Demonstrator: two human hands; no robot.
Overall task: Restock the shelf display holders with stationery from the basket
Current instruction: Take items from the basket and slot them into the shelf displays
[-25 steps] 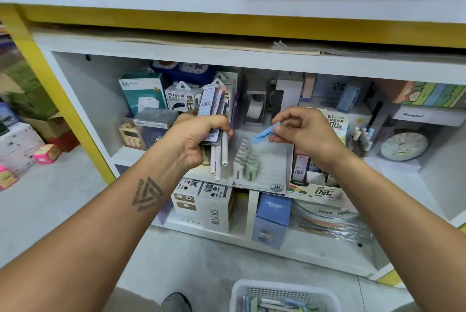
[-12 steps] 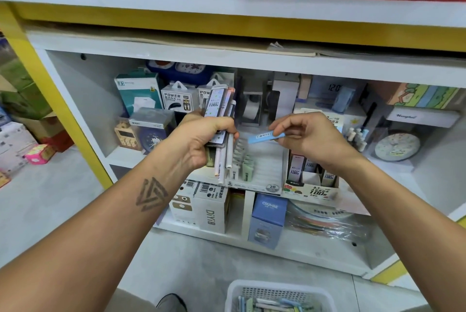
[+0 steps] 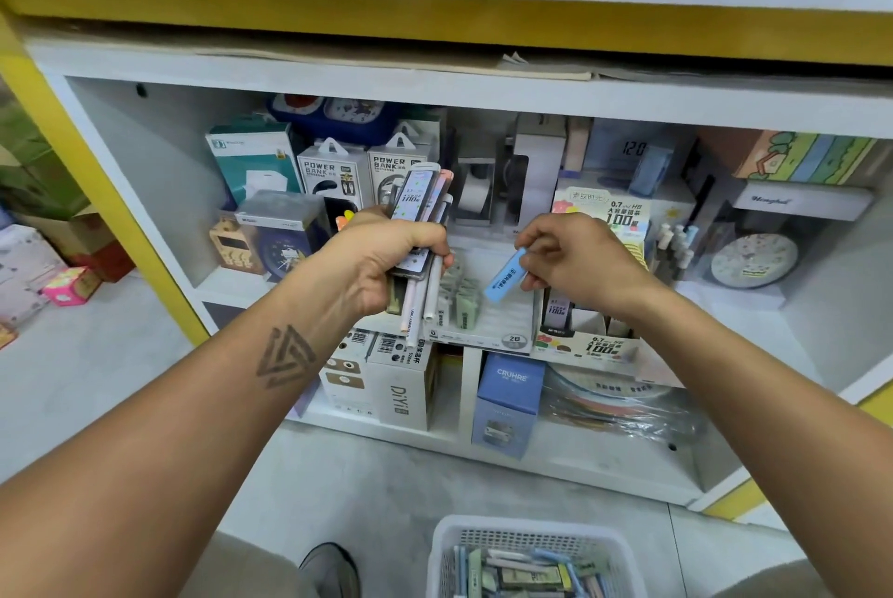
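a bundle of pens and lead packs (image 3: 421, 230) was gripped in the curled left hand (image 3: 386, 259) | a blue eraser (image 3: 505, 281) was pinched, tilted, by the right hand (image 3: 575, 259) above the white display holder (image 3: 488, 322) | the basket (image 3: 531, 544) was seen on the floor below

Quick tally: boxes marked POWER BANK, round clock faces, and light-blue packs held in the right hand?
POWER BANK boxes: 2
Round clock faces: 3
Light-blue pack pinched in right hand: 1
Total: 6
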